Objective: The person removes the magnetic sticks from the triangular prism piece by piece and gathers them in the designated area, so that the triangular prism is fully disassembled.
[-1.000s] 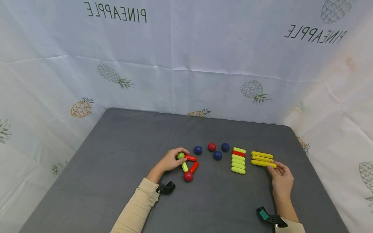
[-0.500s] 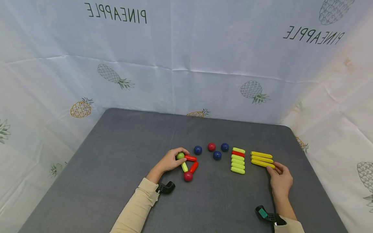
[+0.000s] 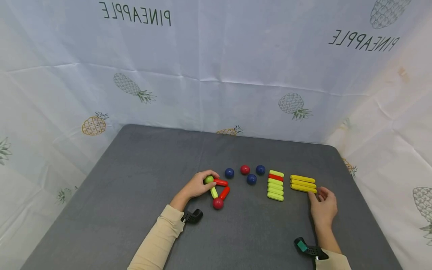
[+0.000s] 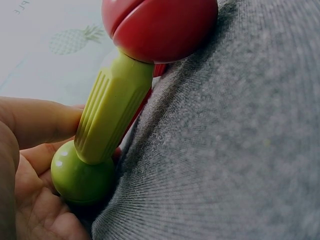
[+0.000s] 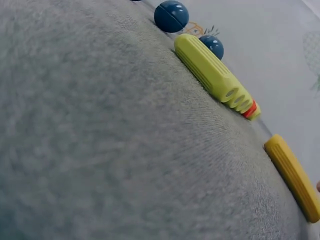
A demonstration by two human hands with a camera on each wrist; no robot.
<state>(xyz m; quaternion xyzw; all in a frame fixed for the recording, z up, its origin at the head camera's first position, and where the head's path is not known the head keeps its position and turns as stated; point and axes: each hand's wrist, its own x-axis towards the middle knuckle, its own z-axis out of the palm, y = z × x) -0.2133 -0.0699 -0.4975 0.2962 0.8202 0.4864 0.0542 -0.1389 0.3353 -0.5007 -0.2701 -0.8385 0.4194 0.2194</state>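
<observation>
My left hand (image 3: 198,185) grips a green ball (image 3: 209,179) between thumb and fingers, the thumb also touching a lime rod (image 4: 112,107) in the left wrist view. That rod joins the ball to a red ball (image 3: 218,203). One red rod (image 3: 221,182) extends from the green ball, another red rod (image 3: 224,192) from the red ball; their far ends lie close together. At the right, my right hand (image 3: 324,208) pinches the right end of the nearest yellow rod (image 3: 303,188). Only a fingertip edge shows beside this yellow rod (image 5: 292,175) in the right wrist view.
Between the hands lie blue balls (image 3: 251,179) and a loose red ball (image 3: 245,170). A column of short lime rods (image 3: 275,191) with one red rod among them lies left of the yellow rods. The grey table (image 3: 152,161) meets a pineapple-print cloth (image 3: 202,105) behind.
My right hand has shifted slightly left, and the nearest yellow rod has slid left with it, more in line with the other two. My left hand stays on the green ball.
</observation>
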